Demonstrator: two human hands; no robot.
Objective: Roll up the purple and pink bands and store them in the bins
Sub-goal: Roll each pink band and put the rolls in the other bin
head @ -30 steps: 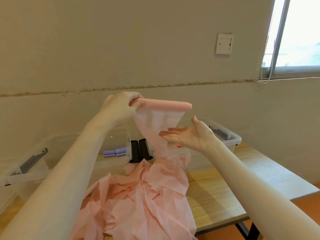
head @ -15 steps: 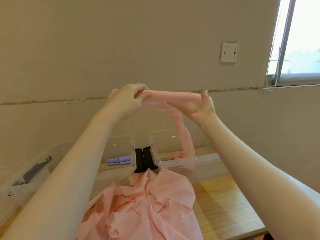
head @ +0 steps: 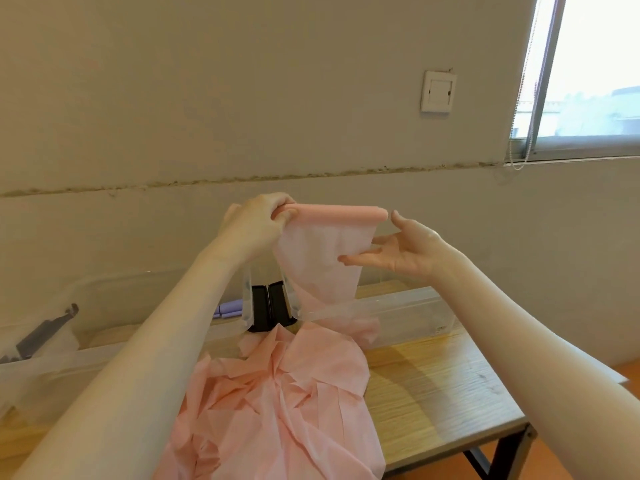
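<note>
At the far left a clear bin stands on the table, and a few small purple rolls lie in it near its right wall, so the purple part of the task looks at least partly stored. Next comes the left hand, raised above the bins, its fingers curled round the left end of the pink roll and pinching it firmly. The roll is held level in the air, and from it the unrolled pink band hangs down in a flat sheet toward the second clear bin; whether it feeds from the big crumpled pink heap on the table cannot be seen. To the right, the right hand is spread open and holds nothing, its straight fingers lying against the hanging sheet just below the roll. The step in hand appears to be the rolling of the pink band, far from finished. The next move likely calls for the right hand to take the roll's free end and both hands to turn it, keeping the sheet flat and its edges even.
</note>
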